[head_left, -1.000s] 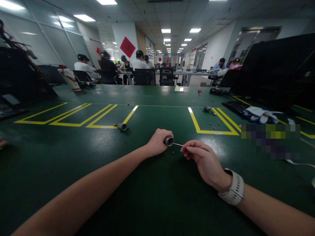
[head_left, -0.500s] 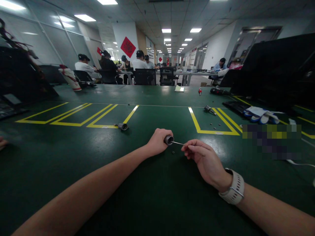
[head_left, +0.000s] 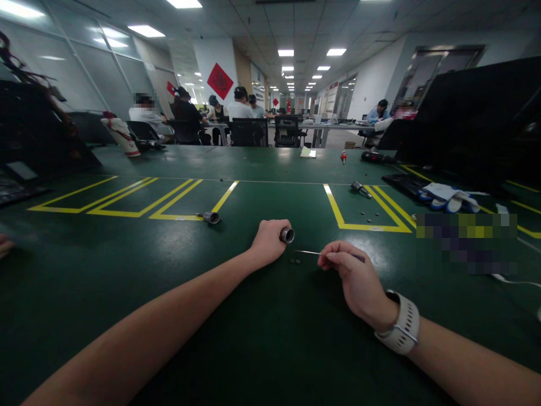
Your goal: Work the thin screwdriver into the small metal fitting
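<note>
My left hand (head_left: 270, 239) is wrapped round a dark metal cylindrical part (head_left: 287, 235), its round open end facing toward me and to the right. In my right hand (head_left: 346, 265) is a thin screwdriver-like tool (head_left: 307, 252), pinched between thumb and fingers. Its slim metal shaft points left, with the tip just outside the cylinder's mouth and apart from it. Two small nut-like rings (head_left: 295, 261) lie side by side on the green table (head_left: 253, 332) below the tool's tip.
A similar metal part (head_left: 211, 217) lies by a yellow-taped box on the left. Another (head_left: 360, 190) rests at the right box, near several tiny pieces (head_left: 369, 220). Gloves (head_left: 450, 197) and a red-handled tool (head_left: 344, 157) lie farther off. Another person's hand (head_left: 5, 245) shows at the left edge.
The tool's shaft has come out of the cylinder's mouth as my right hand moved slightly right. A second small ring now lies beside the first. The cylinder has shifted slightly left and up.
</note>
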`<action>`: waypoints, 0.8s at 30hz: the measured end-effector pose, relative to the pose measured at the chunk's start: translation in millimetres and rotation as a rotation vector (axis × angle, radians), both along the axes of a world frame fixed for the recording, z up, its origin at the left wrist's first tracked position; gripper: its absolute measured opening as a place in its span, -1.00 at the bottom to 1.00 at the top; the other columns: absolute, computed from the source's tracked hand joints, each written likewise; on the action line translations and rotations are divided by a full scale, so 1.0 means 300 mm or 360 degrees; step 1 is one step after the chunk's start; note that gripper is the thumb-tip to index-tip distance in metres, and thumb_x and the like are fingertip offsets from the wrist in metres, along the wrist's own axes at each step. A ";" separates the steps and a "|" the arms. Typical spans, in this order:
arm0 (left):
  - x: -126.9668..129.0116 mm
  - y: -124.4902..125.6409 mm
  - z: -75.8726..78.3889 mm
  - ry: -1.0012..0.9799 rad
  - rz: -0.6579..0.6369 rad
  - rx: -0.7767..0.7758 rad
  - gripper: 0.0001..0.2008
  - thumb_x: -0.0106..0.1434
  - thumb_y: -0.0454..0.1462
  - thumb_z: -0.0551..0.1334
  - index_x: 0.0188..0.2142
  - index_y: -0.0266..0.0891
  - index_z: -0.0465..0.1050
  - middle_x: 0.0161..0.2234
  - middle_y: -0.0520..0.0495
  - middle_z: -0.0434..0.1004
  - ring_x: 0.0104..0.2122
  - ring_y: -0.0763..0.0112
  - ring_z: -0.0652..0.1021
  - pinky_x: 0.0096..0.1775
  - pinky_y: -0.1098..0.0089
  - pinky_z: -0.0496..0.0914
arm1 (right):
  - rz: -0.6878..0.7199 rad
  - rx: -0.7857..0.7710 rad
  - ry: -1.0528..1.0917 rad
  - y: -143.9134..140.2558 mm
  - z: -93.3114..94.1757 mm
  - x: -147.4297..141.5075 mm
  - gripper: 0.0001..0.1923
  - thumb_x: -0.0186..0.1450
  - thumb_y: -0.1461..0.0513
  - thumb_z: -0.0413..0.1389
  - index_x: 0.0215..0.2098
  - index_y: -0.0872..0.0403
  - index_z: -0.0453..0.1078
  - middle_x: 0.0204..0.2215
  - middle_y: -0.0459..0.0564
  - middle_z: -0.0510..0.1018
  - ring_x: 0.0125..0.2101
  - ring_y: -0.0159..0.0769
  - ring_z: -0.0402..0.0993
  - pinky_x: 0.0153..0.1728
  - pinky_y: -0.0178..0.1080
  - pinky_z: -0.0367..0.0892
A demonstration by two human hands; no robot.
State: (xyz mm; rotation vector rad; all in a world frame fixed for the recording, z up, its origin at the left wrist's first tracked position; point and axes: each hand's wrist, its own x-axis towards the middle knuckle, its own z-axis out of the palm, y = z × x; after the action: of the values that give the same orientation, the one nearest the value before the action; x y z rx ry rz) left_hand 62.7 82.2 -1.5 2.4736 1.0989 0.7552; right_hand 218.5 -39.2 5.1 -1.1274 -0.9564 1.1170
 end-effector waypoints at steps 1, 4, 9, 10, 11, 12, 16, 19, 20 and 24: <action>-0.001 0.000 0.000 -0.0007 0.0001 -0.0011 -0.89 0.03 -0.48 0.17 -0.46 -0.29 0.39 -0.49 0.03 0.42 -0.43 0.42 0.42 -0.33 0.38 0.28 | -0.0007 0.0014 -0.0013 -0.001 -0.001 0.000 -0.89 0.10 0.29 0.06 -0.54 0.06 0.40 -0.53 -0.06 0.45 -0.44 -0.28 0.33 -0.35 -0.20 0.19; -0.002 0.002 -0.003 -0.0023 -0.0008 -0.0022 -0.89 0.03 -0.48 0.17 -0.46 -0.29 0.39 -0.49 0.03 0.42 -0.43 0.43 0.42 -0.34 0.39 0.28 | -0.0051 0.0052 -0.0035 -0.003 -0.005 -0.002 -0.89 0.11 0.30 0.06 -0.53 0.05 0.40 -0.53 -0.07 0.44 -0.44 -0.29 0.32 -0.36 -0.21 0.19; -0.002 0.010 -0.009 -0.0008 -0.0101 0.0053 -0.91 0.02 -0.45 0.18 -0.46 -0.29 0.38 -0.50 0.04 0.41 -0.42 0.42 0.42 -0.32 0.39 0.27 | -0.0034 0.0219 -0.0160 -0.011 -0.015 -0.005 -0.90 0.17 0.28 0.06 -0.44 0.03 0.42 -0.45 -0.09 0.46 -0.39 -0.29 0.32 -0.34 -0.21 0.21; -0.002 0.011 -0.010 0.0001 -0.0115 0.0078 -0.91 0.02 -0.45 0.18 -0.46 -0.29 0.38 -0.51 0.04 0.41 -0.43 0.42 0.42 -0.32 0.38 0.27 | -0.0011 0.0233 -0.0235 -0.014 -0.015 -0.006 -0.91 0.18 0.26 0.07 -0.41 0.02 0.42 -0.42 -0.08 0.46 -0.37 -0.29 0.33 -0.33 -0.21 0.21; -0.001 0.012 -0.012 0.0011 -0.0125 0.0103 -0.91 0.01 -0.46 0.18 -0.47 -0.29 0.37 -0.52 0.04 0.41 -0.43 0.42 0.42 -0.31 0.38 0.26 | 0.0019 0.0232 -0.0316 -0.017 -0.015 -0.008 -0.91 0.20 0.24 0.07 -0.37 0.02 0.42 -0.39 -0.08 0.47 -0.34 -0.27 0.34 -0.33 -0.21 0.21; -0.001 0.013 -0.013 0.0015 -0.0136 0.0126 -0.91 0.01 -0.46 0.18 -0.47 -0.28 0.37 -0.52 0.04 0.40 -0.43 0.42 0.42 -0.30 0.37 0.26 | 0.0051 0.0214 -0.0394 -0.019 -0.013 -0.010 -0.91 0.21 0.22 0.07 -0.35 0.01 0.42 -0.36 -0.07 0.47 -0.32 -0.26 0.34 -0.32 -0.20 0.22; 0.000 0.015 -0.017 -0.0013 -0.0190 0.0155 -0.92 0.01 -0.44 0.17 -0.46 -0.28 0.36 -0.51 0.04 0.41 -0.43 0.42 0.42 -0.30 0.38 0.25 | 0.0131 0.0101 -0.0612 -0.023 0.002 -0.018 -0.86 0.25 0.17 0.04 -0.28 0.00 0.41 -0.31 -0.07 0.47 -0.25 -0.23 0.36 -0.28 -0.18 0.23; 0.002 0.015 -0.019 -0.0055 -0.0236 0.0143 -0.94 0.01 -0.42 0.18 -0.48 -0.28 0.35 -0.53 0.05 0.40 -0.45 0.44 0.41 -0.33 0.41 0.24 | 0.0099 0.0042 -0.0697 -0.024 0.012 -0.021 -0.84 0.26 0.15 0.03 -0.26 0.00 0.40 -0.31 -0.06 0.47 -0.26 -0.22 0.37 -0.29 -0.18 0.25; 0.003 0.015 -0.020 -0.0067 -0.0252 0.0141 -0.95 0.01 -0.42 0.18 -0.48 -0.28 0.35 -0.54 0.06 0.39 -0.46 0.45 0.41 -0.34 0.42 0.24 | 0.0094 0.0035 -0.0715 -0.025 0.014 -0.022 -0.84 0.26 0.15 0.03 -0.25 0.00 0.40 -0.30 -0.06 0.47 -0.26 -0.22 0.37 -0.30 -0.18 0.25; 0.005 0.013 -0.016 -0.0077 -0.0297 0.0155 -0.98 0.02 -0.39 0.18 -0.49 -0.28 0.35 -0.55 0.07 0.39 -0.49 0.47 0.40 -0.35 0.42 0.24 | 0.0105 0.0037 -0.0754 -0.033 0.021 -0.029 -0.81 0.28 0.14 0.01 -0.21 -0.01 0.39 -0.28 -0.05 0.47 -0.29 -0.24 0.38 -0.33 -0.19 0.27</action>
State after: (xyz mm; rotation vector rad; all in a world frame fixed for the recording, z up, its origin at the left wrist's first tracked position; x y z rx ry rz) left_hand 64.2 86.2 -6.4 2.5791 0.8177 0.8247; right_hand 209.8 -49.1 11.4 -1.3814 -1.3761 0.9017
